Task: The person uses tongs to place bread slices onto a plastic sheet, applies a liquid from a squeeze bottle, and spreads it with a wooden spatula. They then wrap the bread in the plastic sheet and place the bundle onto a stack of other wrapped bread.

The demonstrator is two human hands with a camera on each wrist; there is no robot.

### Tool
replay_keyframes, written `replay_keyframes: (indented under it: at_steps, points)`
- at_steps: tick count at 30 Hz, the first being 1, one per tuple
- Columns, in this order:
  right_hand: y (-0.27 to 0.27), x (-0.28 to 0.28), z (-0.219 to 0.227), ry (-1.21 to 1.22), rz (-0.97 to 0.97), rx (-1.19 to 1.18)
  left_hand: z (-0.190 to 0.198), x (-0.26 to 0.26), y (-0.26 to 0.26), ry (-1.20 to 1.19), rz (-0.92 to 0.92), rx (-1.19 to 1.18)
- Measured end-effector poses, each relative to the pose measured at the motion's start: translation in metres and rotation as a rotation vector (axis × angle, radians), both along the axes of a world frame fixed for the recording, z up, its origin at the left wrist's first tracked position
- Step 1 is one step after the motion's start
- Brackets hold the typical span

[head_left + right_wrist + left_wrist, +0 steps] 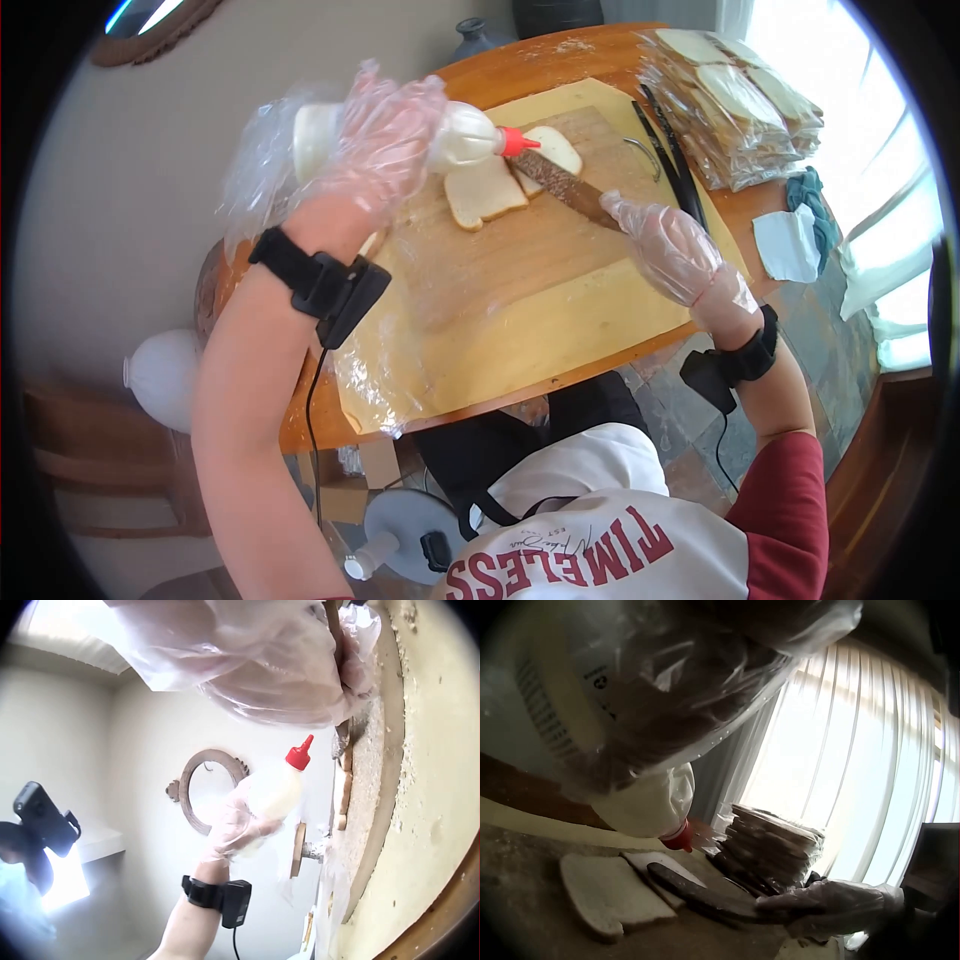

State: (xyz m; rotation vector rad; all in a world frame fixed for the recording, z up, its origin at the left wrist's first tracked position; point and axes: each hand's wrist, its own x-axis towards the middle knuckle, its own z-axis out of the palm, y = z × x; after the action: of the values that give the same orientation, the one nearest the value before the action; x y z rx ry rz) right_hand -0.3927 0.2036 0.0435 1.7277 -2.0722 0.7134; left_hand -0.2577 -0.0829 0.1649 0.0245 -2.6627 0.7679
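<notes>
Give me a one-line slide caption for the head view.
Gloved left hand tips a red-capped squeeze bottle over bread slices while the right holds a knife.

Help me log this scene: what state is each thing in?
Left hand: gloved, gripping the bottle
Right hand: gloved, gripping the knife
Bottle: tilted nozzle down, red cap on
Knife: held, blade over the bread
Bread slices: lying flat on the board
Board: flat on the yellow sheet
Yellow sheet: spread on the table
Bread stack: wrapped in clear plastic
</notes>
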Motion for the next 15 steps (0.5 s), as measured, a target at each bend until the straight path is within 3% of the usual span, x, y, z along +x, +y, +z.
replay_keyframes:
  at_steps: [1, 3, 6, 8, 10, 12, 15]
  points:
    - [0.009, -0.001, 0.008, 0.003, -0.056, 0.064, 0.003, -0.003, 0.001, 0.012, 0.07, 0.083]
    - [0.025, 0.003, 0.024, -0.293, -0.151, 0.067, 0.016, -0.004, 0.01, 0.036, 0.217, 0.254]
    - [0.044, -0.014, 0.017, -0.241, -0.274, -0.008, 0.003, -0.019, -0.024, 0.252, 0.306, 0.715]
    - [0.048, -0.021, 0.016, -0.23, -0.37, 0.014, -0.004, -0.019, -0.045, 0.295, 0.111, 1.073]
    - [0.047, -0.023, 0.018, -0.211, -0.406, 0.005, -0.02, -0.025, -0.06, 0.374, 0.043, 1.209]
    - [0.045, -0.026, 0.015, -0.182, -0.41, -0.011, -0.047, -0.034, -0.075, 0.498, 0.11, 1.128]
    - [0.037, -0.034, 0.003, -0.119, -0.366, -0.066, -0.076, -0.043, -0.101, 0.61, 0.04, 1.251]
